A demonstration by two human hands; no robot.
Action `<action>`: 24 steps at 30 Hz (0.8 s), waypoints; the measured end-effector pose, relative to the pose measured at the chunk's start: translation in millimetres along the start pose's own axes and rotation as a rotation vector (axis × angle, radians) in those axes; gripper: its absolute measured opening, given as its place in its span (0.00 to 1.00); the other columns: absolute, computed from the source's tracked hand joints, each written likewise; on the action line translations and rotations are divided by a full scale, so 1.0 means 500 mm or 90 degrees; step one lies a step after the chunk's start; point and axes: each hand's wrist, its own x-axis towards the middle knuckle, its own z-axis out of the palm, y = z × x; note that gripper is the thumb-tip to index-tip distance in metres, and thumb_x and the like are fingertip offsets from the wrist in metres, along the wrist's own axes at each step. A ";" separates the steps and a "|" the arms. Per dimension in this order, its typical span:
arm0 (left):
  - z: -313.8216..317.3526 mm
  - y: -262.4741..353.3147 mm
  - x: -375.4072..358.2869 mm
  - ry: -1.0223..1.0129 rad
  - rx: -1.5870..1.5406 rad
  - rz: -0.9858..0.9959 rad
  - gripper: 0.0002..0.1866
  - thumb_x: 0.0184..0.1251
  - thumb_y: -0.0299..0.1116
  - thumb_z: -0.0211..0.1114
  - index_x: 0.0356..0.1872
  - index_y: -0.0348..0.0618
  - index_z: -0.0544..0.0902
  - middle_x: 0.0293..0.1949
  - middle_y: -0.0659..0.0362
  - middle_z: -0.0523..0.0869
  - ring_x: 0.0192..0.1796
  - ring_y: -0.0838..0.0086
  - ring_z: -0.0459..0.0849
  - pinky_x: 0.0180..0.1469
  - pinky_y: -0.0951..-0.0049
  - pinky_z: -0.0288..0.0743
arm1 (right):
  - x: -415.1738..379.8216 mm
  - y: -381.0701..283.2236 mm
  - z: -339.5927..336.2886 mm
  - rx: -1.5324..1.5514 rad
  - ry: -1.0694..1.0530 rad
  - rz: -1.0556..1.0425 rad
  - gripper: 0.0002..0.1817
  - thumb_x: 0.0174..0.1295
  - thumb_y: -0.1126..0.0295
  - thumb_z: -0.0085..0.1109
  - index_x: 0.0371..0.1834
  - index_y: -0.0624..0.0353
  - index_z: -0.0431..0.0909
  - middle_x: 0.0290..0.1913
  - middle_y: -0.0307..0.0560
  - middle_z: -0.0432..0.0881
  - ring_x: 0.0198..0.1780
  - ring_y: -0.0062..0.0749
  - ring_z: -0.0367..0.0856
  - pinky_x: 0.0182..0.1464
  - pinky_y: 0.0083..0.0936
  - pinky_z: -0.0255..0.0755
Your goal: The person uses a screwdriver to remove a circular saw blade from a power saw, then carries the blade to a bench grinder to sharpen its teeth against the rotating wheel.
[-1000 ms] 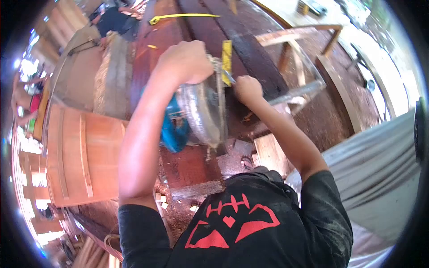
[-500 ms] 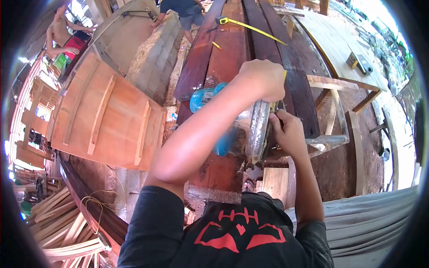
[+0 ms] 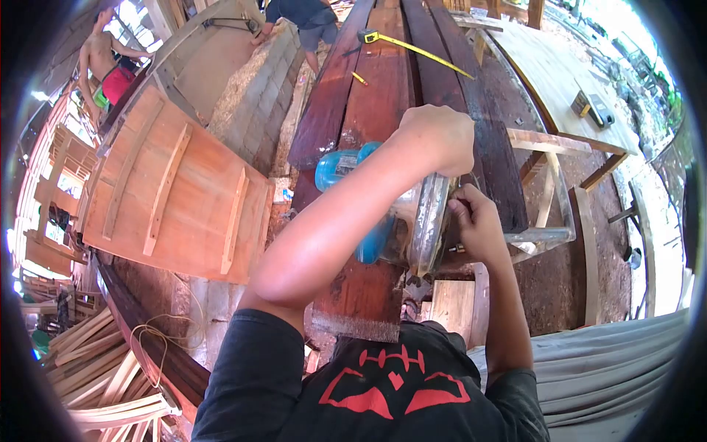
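A blue power tool with a silver metal guard, which looks like a circular saw [image 3: 428, 228], rests on the reddish-brown planks [image 3: 361, 295] in front of me. My left hand [image 3: 440, 140] reaches across it, closed in a fist at the far end of the guard. What that fist grips is hidden. Close to the guard's right side, my right hand [image 3: 475, 221] has its fingers curled and thumb bent in; I cannot make out what they hold. Farther up the planks lie an extended yellow tape measure [image 3: 372, 36] and a short yellow pencil [image 3: 359, 78].
A plywood panel with battens [image 3: 173, 184] leans at the left, above a stack of wood strips [image 3: 96, 368]. On the right are a light tabletop [image 3: 545, 66] and a wooden frame [image 3: 545, 140]. Two other people [image 3: 107, 59] are at the back left. Grey sheeting [image 3: 611, 376] lies at lower right.
My left fist has turned slightly, and the yellow bit beside it is no longer visible. My right hand has shifted a little. At the back left, a person's arm has lowered.
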 end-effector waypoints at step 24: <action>0.003 -0.020 0.007 0.024 -0.023 0.007 0.29 0.53 0.33 0.63 0.61 0.45 0.82 0.56 0.45 0.85 0.60 0.51 0.83 0.64 0.56 0.75 | 0.001 -0.020 0.008 -0.137 0.058 -0.163 0.10 0.67 0.69 0.57 0.33 0.66 0.74 0.33 0.61 0.77 0.41 0.62 0.76 0.44 0.50 0.69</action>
